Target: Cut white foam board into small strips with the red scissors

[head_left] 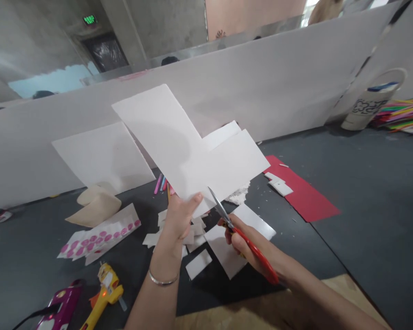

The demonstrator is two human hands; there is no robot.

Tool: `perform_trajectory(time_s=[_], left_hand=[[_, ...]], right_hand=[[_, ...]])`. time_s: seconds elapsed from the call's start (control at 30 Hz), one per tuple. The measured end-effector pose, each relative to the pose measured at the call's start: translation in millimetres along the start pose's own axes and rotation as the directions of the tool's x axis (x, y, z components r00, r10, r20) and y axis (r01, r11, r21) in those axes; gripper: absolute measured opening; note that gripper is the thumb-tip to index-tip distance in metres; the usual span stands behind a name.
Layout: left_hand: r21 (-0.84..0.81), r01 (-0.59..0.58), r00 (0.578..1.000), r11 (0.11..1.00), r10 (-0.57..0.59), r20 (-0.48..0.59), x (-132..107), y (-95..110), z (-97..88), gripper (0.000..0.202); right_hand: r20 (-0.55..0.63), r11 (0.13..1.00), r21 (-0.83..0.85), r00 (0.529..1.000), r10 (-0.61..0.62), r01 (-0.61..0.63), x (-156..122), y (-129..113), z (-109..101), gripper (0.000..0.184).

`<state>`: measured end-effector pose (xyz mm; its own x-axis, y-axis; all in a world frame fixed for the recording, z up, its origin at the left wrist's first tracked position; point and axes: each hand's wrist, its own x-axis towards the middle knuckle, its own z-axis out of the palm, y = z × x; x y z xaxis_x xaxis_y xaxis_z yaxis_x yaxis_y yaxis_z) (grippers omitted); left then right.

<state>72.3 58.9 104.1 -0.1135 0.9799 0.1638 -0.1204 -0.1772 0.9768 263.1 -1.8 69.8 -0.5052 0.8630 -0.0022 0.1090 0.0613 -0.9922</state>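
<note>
While one white board [187, 151] between pinching left fingers [192, 204], one pair of red scissors [256, 254] within curled right fingers [239, 223].

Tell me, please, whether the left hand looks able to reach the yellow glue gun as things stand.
Probably not without first letting go: the left hand holds the white sheet, though nothing appears to lie across the yellow glue gun.

Room to the right, clutter to the left

My right hand [249, 229] could sweep over open dark table [375, 183] right of the red sheet [306, 197], as far as the bucket [367, 109]. The white card [179, 151] I hold blocks the way forward, with the white wall [278, 87] behind it; the glue gun [106, 291] and spotted paper [98, 238] crowd my left
</note>
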Motion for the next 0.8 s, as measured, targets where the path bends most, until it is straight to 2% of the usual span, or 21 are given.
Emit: perform_trajectory(time_s=[0.13, 0.37, 0.6, 0.8], left_hand=[[-0.017, 0.013, 1.0, 1.0, -0.013, -0.017, -1.5, 2.0, 1.6, 0.059], [-0.034, 0.077, 0.997, 0.996, -0.076, 0.017, -2.3, -1.3, 0.4, 0.047], [-0.003, 0.085, 0.996, 0.996, -0.085, 0.005, -2.4, -0.9, -0.6, 0.05], [0.0, 0.099, 0.995, 0.995, -0.099, 0.03, -2.1, -2.7, -1.6, 0.048]], right_hand=[[0.027, 0.998, 0.055, 1.0, 0.002, -0.003, -1.6, -1.4, 0.7, 0.047], [0.003, 1.0, 0.026, 1.0, 0.01, -0.01, 0.4, 1.5, 2.4, 0.048], [0.005, 0.997, 0.055, 0.998, 0.061, -0.061, 1.1, -0.6, 3.0, 0.047], [-0.019, 1.0, 0.01, 0.999, 0.028, -0.028, 1.8, 7.9, 5.2, 0.055]])
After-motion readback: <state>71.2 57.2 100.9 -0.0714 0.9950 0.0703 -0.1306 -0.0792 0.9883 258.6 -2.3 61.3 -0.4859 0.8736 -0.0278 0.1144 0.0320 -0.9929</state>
